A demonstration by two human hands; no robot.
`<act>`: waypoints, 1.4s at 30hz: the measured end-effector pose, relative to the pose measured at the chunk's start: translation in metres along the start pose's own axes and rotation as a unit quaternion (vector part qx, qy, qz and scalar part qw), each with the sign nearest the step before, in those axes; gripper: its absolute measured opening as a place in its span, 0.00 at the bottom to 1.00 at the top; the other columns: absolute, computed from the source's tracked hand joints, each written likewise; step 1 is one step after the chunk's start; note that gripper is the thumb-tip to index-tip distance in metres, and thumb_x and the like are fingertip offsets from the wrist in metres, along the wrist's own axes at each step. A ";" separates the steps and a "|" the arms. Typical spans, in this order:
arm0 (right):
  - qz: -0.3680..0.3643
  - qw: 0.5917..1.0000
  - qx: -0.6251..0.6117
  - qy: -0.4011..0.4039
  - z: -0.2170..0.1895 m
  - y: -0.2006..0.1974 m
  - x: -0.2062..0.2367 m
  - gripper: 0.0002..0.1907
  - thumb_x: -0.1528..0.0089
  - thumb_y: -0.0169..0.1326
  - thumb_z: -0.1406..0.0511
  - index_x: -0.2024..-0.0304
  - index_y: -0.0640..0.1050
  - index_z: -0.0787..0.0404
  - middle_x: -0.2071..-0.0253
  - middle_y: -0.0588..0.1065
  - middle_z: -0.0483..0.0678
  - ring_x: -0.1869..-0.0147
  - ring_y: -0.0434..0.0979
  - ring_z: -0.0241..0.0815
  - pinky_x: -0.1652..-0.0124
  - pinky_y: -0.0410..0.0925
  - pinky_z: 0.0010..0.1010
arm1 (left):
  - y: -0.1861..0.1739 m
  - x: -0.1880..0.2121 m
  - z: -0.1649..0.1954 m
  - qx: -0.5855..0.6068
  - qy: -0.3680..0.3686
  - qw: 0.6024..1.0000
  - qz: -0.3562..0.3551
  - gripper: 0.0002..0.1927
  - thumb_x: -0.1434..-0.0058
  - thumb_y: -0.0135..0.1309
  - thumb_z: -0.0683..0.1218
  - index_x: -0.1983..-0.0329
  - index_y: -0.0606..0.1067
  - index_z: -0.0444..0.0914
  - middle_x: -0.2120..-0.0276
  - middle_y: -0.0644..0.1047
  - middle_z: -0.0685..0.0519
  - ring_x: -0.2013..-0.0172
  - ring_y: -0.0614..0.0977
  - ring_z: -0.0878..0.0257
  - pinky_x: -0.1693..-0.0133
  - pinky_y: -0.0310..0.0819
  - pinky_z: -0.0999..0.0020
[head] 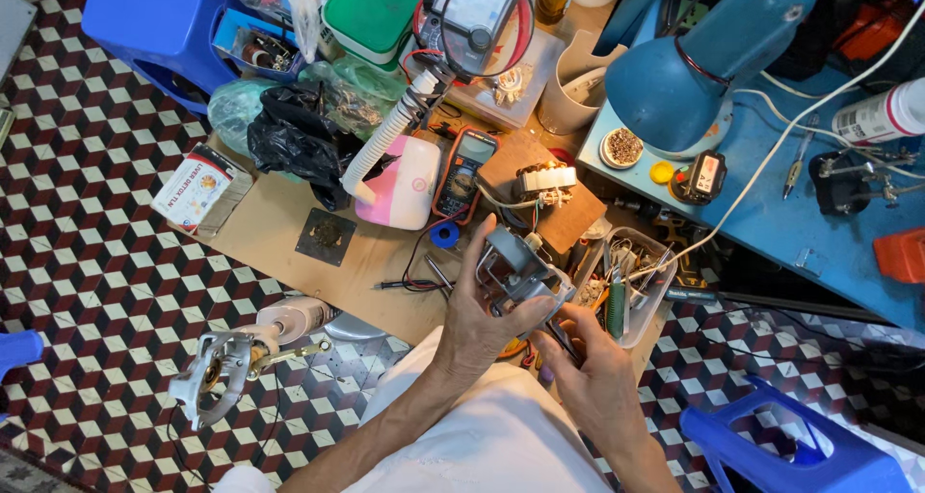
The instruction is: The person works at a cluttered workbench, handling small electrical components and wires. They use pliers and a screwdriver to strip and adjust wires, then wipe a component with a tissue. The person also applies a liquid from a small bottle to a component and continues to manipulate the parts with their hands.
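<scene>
Head view — grey metal motor housing (515, 273), boxy, between both hands' fingers (487, 252).

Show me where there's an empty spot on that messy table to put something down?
Bare tabletop lies between the printed box, the dark square plate and the table's near edge. Around the multimeter, clear tray and blue lamp it is crowded. Both hands, left and right, hold a grey metal part.
</scene>
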State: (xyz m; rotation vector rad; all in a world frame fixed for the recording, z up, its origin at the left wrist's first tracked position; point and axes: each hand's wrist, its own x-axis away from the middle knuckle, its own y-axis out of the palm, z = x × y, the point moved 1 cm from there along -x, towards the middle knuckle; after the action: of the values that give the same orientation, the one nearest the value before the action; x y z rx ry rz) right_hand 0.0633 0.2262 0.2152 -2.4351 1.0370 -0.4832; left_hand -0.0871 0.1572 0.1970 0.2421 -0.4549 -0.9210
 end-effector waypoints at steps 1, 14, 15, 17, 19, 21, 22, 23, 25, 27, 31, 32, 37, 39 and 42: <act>0.052 0.996 0.050 -0.043 -0.008 0.005 0.000 0.16 0.40 0.60 0.65 0.51 0.76 0.64 0.75 0.76 0.45 0.76 0.76 0.35 0.77 0.67 0.28 | 0.001 -0.001 0.002 -0.016 -0.001 1.000 0.013 0.57 0.48 0.67 0.46 0.22 0.47 0.38 0.45 0.74 0.45 0.48 0.81 0.61 0.49 0.81 0.66; 0.064 0.965 0.209 -0.145 -0.023 0.021 -0.013 0.07 0.39 0.59 0.67 0.69 0.75 0.64 0.76 0.71 0.50 0.77 0.72 0.45 0.75 0.64 0.36 | -0.004 0.004 0.014 0.046 -0.010 0.997 0.069 0.54 0.47 0.67 0.45 0.22 0.50 0.36 0.48 0.75 0.48 0.49 0.80 0.64 0.47 0.78 0.68; 0.044 0.982 0.147 -0.107 -0.019 0.021 -0.012 0.07 0.38 0.58 0.67 0.68 0.76 0.65 0.77 0.71 0.48 0.77 0.71 0.41 0.75 0.64 0.34 | -0.005 0.006 0.014 0.047 -0.012 0.997 0.065 0.53 0.47 0.67 0.44 0.22 0.50 0.36 0.48 0.75 0.48 0.49 0.79 0.64 0.46 0.77 0.68; 0.006 0.999 0.023 -0.029 -0.012 0.019 -0.010 0.08 0.35 0.54 0.66 0.65 0.78 0.66 0.80 0.70 0.43 0.79 0.71 0.33 0.77 0.65 0.28 | -0.006 0.009 0.014 0.052 -0.019 0.997 0.059 0.53 0.46 0.66 0.44 0.21 0.50 0.36 0.48 0.75 0.48 0.49 0.79 0.64 0.47 0.77 0.68; -0.038 0.991 -0.110 0.069 -0.002 0.019 -0.011 0.12 0.33 0.52 0.64 0.66 0.80 0.66 0.79 0.70 0.42 0.76 0.68 0.30 0.76 0.63 0.25 | -0.007 0.011 0.011 0.062 -0.029 0.996 0.056 0.54 0.46 0.65 0.44 0.21 0.49 0.37 0.48 0.75 0.49 0.50 0.79 0.64 0.47 0.77 0.68; -0.072 0.958 -0.218 0.174 0.005 0.017 -0.009 0.13 0.32 0.52 0.63 0.65 0.82 0.65 0.80 0.69 0.41 0.77 0.64 0.28 0.77 0.59 0.23 | -0.007 0.013 0.009 0.053 -0.034 0.997 0.047 0.54 0.47 0.64 0.43 0.21 0.48 0.37 0.47 0.75 0.49 0.49 0.79 0.64 0.47 0.77 0.68; -0.086 0.934 -0.260 0.230 0.009 0.013 -0.008 0.13 0.33 0.52 0.63 0.63 0.83 0.64 0.81 0.68 0.40 0.78 0.61 0.28 0.78 0.54 0.21 | -0.006 0.014 0.008 0.049 -0.037 0.997 0.043 0.54 0.47 0.64 0.43 0.21 0.48 0.37 0.47 0.76 0.50 0.49 0.79 0.65 0.47 0.78 0.69; -0.099 0.905 -0.301 0.284 0.013 0.011 -0.008 0.13 0.34 0.52 0.62 0.61 0.85 0.63 0.82 0.67 0.40 0.80 0.57 0.27 0.80 0.50 0.20 | -0.004 0.015 0.006 0.055 -0.035 0.997 0.036 0.54 0.47 0.64 0.43 0.20 0.47 0.37 0.47 0.75 0.50 0.48 0.79 0.64 0.46 0.77 0.68; -0.121 0.873 -0.337 0.331 0.018 0.004 -0.007 0.14 0.34 0.52 0.62 0.63 0.83 0.65 0.83 0.66 0.41 0.83 0.55 0.28 0.83 0.49 0.21 | 0.000 0.016 0.004 0.068 -0.029 0.997 0.020 0.55 0.47 0.65 0.42 0.20 0.47 0.37 0.46 0.75 0.49 0.48 0.79 0.64 0.45 0.76 0.68; -0.141 0.843 -0.381 0.353 0.022 -0.004 -0.002 0.14 0.34 0.52 0.62 0.64 0.82 0.65 0.84 0.65 0.41 0.85 0.54 0.28 0.85 0.48 0.21 | 0.002 0.020 0.003 0.059 -0.039 0.997 0.013 0.56 0.47 0.65 0.42 0.20 0.46 0.38 0.45 0.74 0.50 0.46 0.79 0.64 0.44 0.76 0.68; -0.160 0.811 -0.432 0.361 0.031 -0.012 0.005 0.13 0.33 0.51 0.62 0.64 0.79 0.66 0.84 0.65 0.41 0.86 0.54 0.27 0.85 0.48 0.21 | 0.008 0.024 -0.005 0.060 -0.050 0.997 0.004 0.57 0.48 0.66 0.43 0.19 0.47 0.38 0.45 0.74 0.49 0.47 0.78 0.62 0.44 0.76 0.66; -0.159 0.810 -0.430 0.366 0.034 -0.013 0.006 0.13 0.33 0.51 0.62 0.63 0.79 0.66 0.84 0.65 0.41 0.86 0.55 0.28 0.85 0.48 0.21 | 0.010 0.024 -0.008 0.062 -0.055 0.997 0.005 0.57 0.48 0.66 0.42 0.19 0.47 0.37 0.45 0.74 0.49 0.47 0.79 0.63 0.44 0.76 0.66; -0.162 0.822 -0.404 0.367 0.051 -0.022 0.022 0.15 0.34 0.52 0.60 0.65 0.80 0.67 0.87 0.62 0.40 0.88 0.53 0.28 0.87 0.47 0.22 | 0.014 0.019 -0.004 0.004 -0.003 1.000 0.016 0.52 0.47 0.66 0.42 0.22 0.51 0.37 0.42 0.74 0.50 0.45 0.78 0.63 0.43 0.74 0.65; -0.129 0.831 -0.357 0.406 0.061 -0.038 0.033 0.16 0.34 0.52 0.60 0.66 0.80 0.68 0.87 0.61 0.40 0.88 0.51 0.29 0.87 0.45 0.23 | -0.029 -0.016 0.021 0.208 0.044 0.969 0.124 0.32 0.37 0.58 0.50 0.33 0.63 0.36 0.50 0.78 0.44 0.56 0.82 0.56 0.55 0.81 0.57; -0.037 0.836 -0.291 0.464 0.074 -0.054 0.049 0.15 0.36 0.53 0.61 0.67 0.80 0.67 0.86 0.62 0.41 0.88 0.50 0.30 0.86 0.41 0.25 | -0.094 -0.022 0.065 0.145 0.093 0.953 0.249 0.21 0.33 0.57 0.53 0.43 0.71 0.37 0.52 0.79 0.49 0.52 0.83 0.58 0.48 0.82 0.57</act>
State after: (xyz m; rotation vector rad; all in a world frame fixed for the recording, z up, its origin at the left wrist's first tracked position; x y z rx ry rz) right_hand 0.1617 0.2426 0.1886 -2.7719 1.6423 -1.7121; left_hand -0.1961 0.1192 0.2118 0.4536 -0.4467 -0.3300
